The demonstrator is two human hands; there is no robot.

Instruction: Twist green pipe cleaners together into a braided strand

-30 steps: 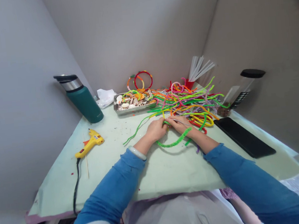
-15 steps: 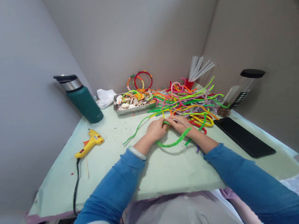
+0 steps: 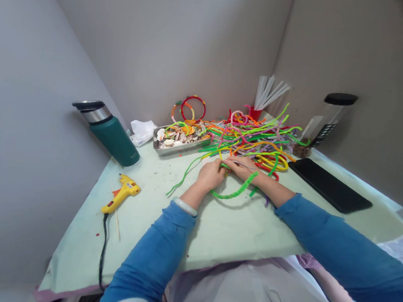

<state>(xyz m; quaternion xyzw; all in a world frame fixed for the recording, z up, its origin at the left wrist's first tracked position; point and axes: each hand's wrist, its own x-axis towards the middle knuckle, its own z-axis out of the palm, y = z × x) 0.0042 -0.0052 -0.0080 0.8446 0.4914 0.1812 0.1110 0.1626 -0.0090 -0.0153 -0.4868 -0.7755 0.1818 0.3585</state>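
A fuzzy green pipe cleaner piece (image 3: 236,194) curves below my two hands, one end rising toward my right wrist. My left hand (image 3: 211,174) is closed in a pinch on the green piece near its upper end. Close beside it, my right hand (image 3: 242,167) is also pinched, with a thin purple-grey pipe cleaner (image 3: 248,165) running from its fingers across the hand. The fingertips of both hands nearly meet. Just behind them spreads a tangled pile of coloured pipe cleaners (image 3: 246,134).
A metal tray (image 3: 183,148) of shells stands behind, with two decorated rings (image 3: 192,97) against the wall. To the left are a green bottle (image 3: 116,140) and a yellow glue gun (image 3: 120,195) with its cord. A black phone-like slab (image 3: 329,185) and a clear bottle (image 3: 327,116) are right.
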